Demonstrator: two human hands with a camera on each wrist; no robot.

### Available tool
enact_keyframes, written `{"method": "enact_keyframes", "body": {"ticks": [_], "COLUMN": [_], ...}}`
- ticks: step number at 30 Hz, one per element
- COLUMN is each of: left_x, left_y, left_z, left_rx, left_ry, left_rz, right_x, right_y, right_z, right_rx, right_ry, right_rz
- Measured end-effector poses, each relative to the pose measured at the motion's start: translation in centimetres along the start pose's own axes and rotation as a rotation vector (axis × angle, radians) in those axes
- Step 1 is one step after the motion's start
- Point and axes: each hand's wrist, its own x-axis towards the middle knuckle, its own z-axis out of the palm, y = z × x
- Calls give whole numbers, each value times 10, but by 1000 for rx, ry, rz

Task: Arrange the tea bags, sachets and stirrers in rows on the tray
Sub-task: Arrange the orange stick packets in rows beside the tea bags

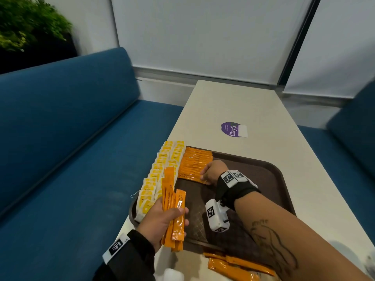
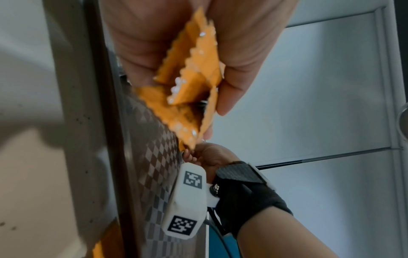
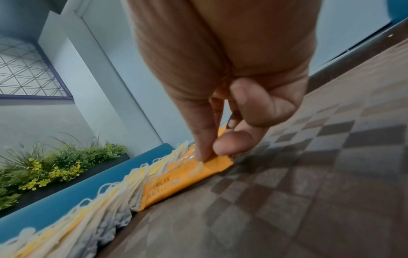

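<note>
Right hand point(image 1: 212, 173) pinching the near end of a flat orange foil sachet point(image 3: 187, 179) lying crosswise on the brown plastic tray point(image 1: 272, 175), nearer the row than left hand point(image 1: 160, 222), gripping a spare sachet bundle point(image 1: 173, 211).

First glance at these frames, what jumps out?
The orange sachets: the left hand holds a fanned bunch over the brown tray's near-left corner, while the right hand pinches the nearest sachet of the orange row at the tray's far left. A long row of yellow-and-white tea bags runs along the tray's left edge.
</note>
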Motion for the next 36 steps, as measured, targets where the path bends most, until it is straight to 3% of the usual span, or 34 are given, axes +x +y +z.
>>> {"method": "enact_keyframes", "body": {"ticks": [8,12,19,21,23,25,28,30,36], "left_x": [0,0,0,1,1,1,2,2,-2], "left_y": [-4,-8,-9,-9,-7,-5,-6,-7,-13], "left_z": [-2,-4,-4,-4,-3,-1,0,1,5], "left_rx": [-6,-6,-23,-31,-44,-71,-96,-82,-53], "left_ry": [1,3,4,25,51,67,92,130,196], "left_rz": [-9,-15,-1,23,55,72,99,106,128], "right_x": [2,-3,-11,-23,-45,-73,-109,-124,-142], "right_y": [4,2,5,3,0,-2,0,4,16], "right_z": [3,4,1,-2,-4,-5,0,8,32], "right_rx": [-89,-300,-171,-91,-39,-16,-33,-56,73], "right_ry": [92,129,166,179,120,-43,-378,-492,-366], "right_rz": [-38,-13,29,-56,-172,-231,-226,-222,-211]}}
